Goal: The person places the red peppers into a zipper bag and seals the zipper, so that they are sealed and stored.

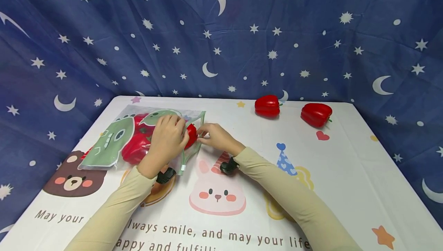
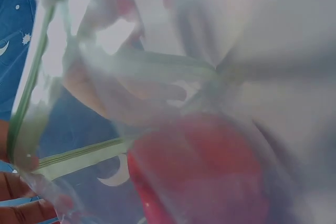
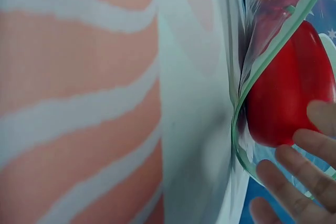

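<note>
From where I stand, everything centres on the clear bag with the green dinosaur print [image 1: 109, 147], lying on its side on the tabletop [image 1: 249, 135] with its mouth facing right. A red pepper [image 1: 190, 136] sits right in that mouth, between the two green edge strips [image 3: 286, 31], part of it bare to the right hand [image 1: 216, 135]. It lies directly to that hand's left, so the line from the fingers runs straight into the bag. Its long axis seems to point the same way, inward through the mouth, with a rounded end towards the fingers, though plastic blurs the far end.

The right hand is the nearer one to the bare side: its fingers are spread apart, the tips at or just beside the pepper, and I can't tell whether they press on it. The left hand [image 1: 169, 135] lies over the mouth end of the bag, fingers curled, pinching the plastic at the edge.

More red peppers [image 1: 136, 147] show inside the bag, deeper in, left of the mouth. Two loose peppers, one nearer [image 1: 267, 106] and one farther out [image 1: 316, 115], lie well apart from the bag on its right.
</note>
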Available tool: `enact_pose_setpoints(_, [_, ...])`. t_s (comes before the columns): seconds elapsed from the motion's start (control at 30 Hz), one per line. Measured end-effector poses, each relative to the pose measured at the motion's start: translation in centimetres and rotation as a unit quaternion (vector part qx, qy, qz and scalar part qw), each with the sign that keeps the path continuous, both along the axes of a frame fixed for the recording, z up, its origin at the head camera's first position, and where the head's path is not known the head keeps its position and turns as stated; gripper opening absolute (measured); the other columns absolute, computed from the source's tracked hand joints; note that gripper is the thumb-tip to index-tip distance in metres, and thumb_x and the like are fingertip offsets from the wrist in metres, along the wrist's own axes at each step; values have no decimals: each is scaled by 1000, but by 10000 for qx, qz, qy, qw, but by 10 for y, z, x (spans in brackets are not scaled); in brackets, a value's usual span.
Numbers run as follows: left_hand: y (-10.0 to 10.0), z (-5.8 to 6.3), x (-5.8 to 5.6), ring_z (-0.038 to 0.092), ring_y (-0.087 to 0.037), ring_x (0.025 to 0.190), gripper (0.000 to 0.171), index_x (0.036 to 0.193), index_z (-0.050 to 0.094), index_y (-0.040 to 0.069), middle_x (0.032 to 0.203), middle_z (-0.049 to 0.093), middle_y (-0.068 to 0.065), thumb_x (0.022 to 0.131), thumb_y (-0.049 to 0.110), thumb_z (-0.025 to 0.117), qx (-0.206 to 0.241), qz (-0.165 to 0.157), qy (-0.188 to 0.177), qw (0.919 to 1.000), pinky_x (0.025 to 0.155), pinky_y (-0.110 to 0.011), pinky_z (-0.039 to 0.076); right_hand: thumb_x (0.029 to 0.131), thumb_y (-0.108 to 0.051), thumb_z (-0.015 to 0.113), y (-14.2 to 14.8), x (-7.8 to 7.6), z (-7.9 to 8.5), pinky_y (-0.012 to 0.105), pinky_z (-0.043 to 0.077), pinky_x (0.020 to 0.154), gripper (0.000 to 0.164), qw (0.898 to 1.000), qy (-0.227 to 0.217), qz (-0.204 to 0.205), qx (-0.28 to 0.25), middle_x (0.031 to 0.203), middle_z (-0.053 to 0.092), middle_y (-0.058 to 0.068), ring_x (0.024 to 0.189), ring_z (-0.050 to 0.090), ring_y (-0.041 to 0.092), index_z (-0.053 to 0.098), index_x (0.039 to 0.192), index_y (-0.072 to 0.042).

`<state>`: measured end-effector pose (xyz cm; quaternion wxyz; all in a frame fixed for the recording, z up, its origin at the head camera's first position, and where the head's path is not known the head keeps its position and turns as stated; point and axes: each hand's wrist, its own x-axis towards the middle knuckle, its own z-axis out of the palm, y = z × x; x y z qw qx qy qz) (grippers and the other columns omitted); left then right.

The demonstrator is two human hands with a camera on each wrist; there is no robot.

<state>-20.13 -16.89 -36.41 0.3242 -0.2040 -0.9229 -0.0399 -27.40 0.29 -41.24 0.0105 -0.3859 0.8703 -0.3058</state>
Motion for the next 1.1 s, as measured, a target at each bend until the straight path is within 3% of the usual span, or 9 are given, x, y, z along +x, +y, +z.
enact_pose_setpoints(0.17, [-1, -1, 0, 57, -35, 87, 14, 82, 60, -1, 84, 60, -17, 78, 13, 62, -60, 9, 36, 10000, 88, -45, 45, 87, -20, 65, 1, 1, 1, 32, 50, 87, 41, 9981, -81, 177, 578, 118, 64, 12, 99, 63, 22, 59, 124, -3])
enact_pose_setpoints(0.3, [-1, -1, 1, 57, -35, 88, 14, 83, 61, 0, 85, 60, -17, 78, 13, 62, -79, 40, -20, 10000, 89, -45, 45, 87, -26, 64, 2, 1, 0, 34, 49, 90, 51, 9961, -38, 220, 852, 123, 61, 13, 102, 60, 22, 52, 132, -5])
enact_pose_setpoints(0.63, [-2, -2, 0, 57, -34, 89, 18, 86, 62, -1, 86, 61, -16, 78, 15, 63, 29, 66, -83, 9999, 89, -45, 45, 81, -31, 71, 21, 0, 7, 36, 46, 99, 67, 9974, -362, 74, 619, 130, 56, 13, 116, 57, 25, 45, 138, -6])
enact_pose_setpoints(0.83, [-2, -2, -1, 56, -34, 86, 14, 83, 60, 0, 82, 59, -16, 79, 14, 61, 65, -23, 1, 10000, 87, -45, 45, 75, -36, 76, 53, 3, 31, 41, 44, 102, 82, 9985, -125, -22, 537, 134, 52, 14, 123, 52, 28, 39, 141, -7])
enact_pose_setpoints(1.1, [-4, -3, 0, 55, -34, 85, 14, 84, 60, 0, 83, 58, -16, 79, 13, 59, 75, -27, -66, 9999, 88, -46, 44, 72, -35, 78, 110, 10, 71, 46, 45, 101, 83, 9963, 269, -444, 686, 140, 48, 12, 126, 49, 27, 39, 141, -7])
